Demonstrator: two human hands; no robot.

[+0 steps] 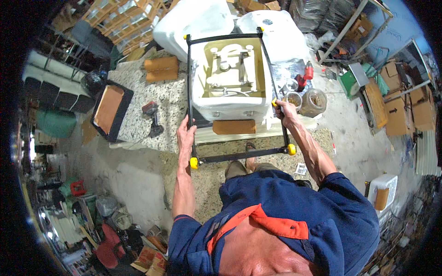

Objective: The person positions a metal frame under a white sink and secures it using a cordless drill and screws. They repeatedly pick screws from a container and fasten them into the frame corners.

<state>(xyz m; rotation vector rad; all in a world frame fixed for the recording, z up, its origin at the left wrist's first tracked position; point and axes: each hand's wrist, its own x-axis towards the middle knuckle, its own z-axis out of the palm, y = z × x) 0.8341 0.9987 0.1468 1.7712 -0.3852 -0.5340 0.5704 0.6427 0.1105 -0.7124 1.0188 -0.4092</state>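
Grey floor (pixel 133 186); cardboard boxes (pixel 399 117) at right; metal rack (pixel 344 31), blue panel (pixel 406 23) upper right.

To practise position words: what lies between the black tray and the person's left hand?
In the head view, a power drill lies on the speckled tabletop between the black tray and the left hand.

Left hand (pixel 185 137), right hand (pixel 288 114), both on black frame (pixel 244 155)

The frame (pixel 244 155) is extending between a drill (pixel 153 118) lying left on the tabletop (pixel 173 106) and two jars (pixel 313 103) standing right.
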